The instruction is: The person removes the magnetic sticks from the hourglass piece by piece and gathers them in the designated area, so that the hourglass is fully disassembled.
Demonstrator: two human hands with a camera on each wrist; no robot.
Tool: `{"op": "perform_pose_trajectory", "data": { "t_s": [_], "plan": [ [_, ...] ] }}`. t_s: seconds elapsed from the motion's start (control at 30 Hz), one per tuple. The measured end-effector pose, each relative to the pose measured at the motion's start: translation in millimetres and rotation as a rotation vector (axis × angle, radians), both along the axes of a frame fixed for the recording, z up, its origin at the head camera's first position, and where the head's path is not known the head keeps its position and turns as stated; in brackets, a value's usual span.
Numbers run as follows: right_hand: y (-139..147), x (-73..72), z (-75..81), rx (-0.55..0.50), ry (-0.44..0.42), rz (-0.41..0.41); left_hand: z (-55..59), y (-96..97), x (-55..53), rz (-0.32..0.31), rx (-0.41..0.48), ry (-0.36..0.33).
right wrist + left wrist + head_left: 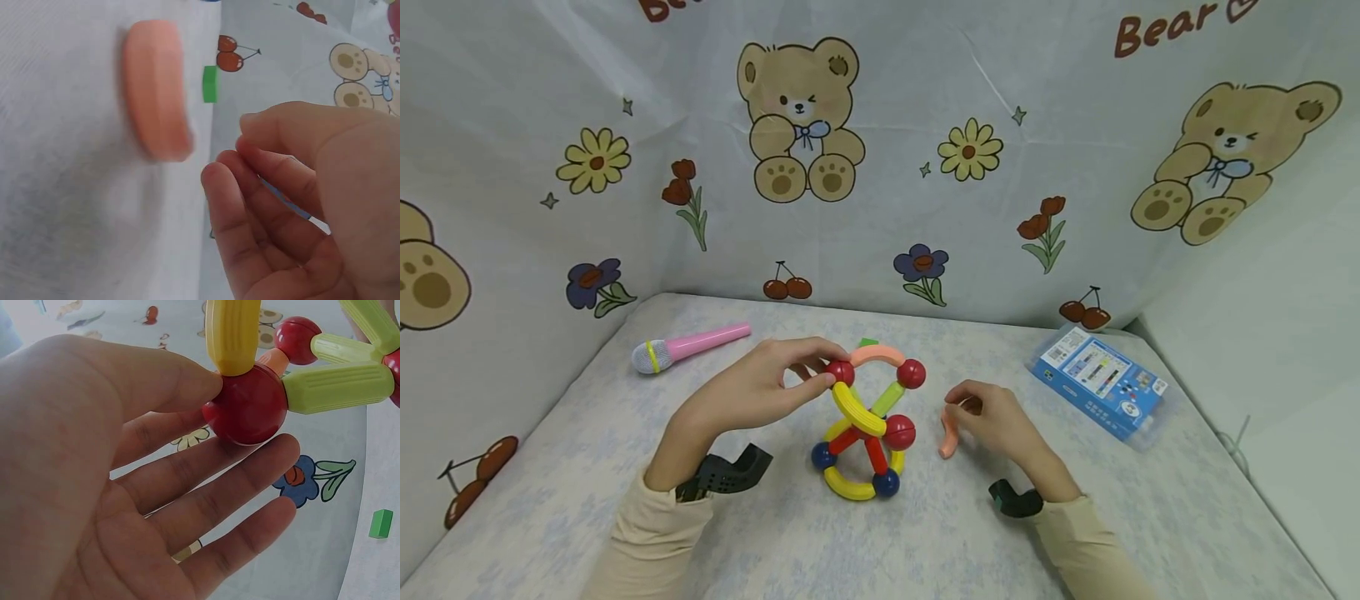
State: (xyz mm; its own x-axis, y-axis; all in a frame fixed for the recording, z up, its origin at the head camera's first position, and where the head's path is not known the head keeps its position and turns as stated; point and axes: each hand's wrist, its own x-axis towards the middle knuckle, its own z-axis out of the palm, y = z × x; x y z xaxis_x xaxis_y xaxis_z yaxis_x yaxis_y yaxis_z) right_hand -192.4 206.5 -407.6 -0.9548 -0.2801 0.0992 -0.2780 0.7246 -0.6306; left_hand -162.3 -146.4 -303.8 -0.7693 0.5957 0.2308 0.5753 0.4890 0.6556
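Observation:
My left hand [767, 379] pinches a red ball [247, 406] between thumb and fingers, with the other fingers spread below it. That ball is the upper left corner of a built frame of balls and rods. A curved yellow rod [856, 410], a salmon curved rod [877, 354] and a light green rod [337, 387] join it to other red balls [912, 373]. Lower down are red rods [876, 454], blue balls [886, 483] and a yellow ring. My right hand [992, 417], fingers loosely bent, holds nothing beside a loose salmon curved rod [156, 90] on the table.
A pink toy microphone [700, 343] lies at the back left. The blue box [1101, 379] in clear packaging sits at the back right. A small green block [210, 84] is behind the frame. A bear-print cloth [895, 208] hangs behind the table.

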Motion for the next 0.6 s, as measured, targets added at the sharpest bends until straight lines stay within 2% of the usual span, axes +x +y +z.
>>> {"op": "perform_pose_trajectory", "data": {
  "t_s": [0.33,0.6],
  "plan": [
    [-10.6,15.9,31.8,-0.107,0.205,0.069,-0.7,0.0,-0.1,0.0,-0.007,0.01],
    [-22.4,36.5,56.3,-0.146,0.28,0.102,-0.4,0.5,-0.3,-0.004,-0.002,0.012]
  ]
}}
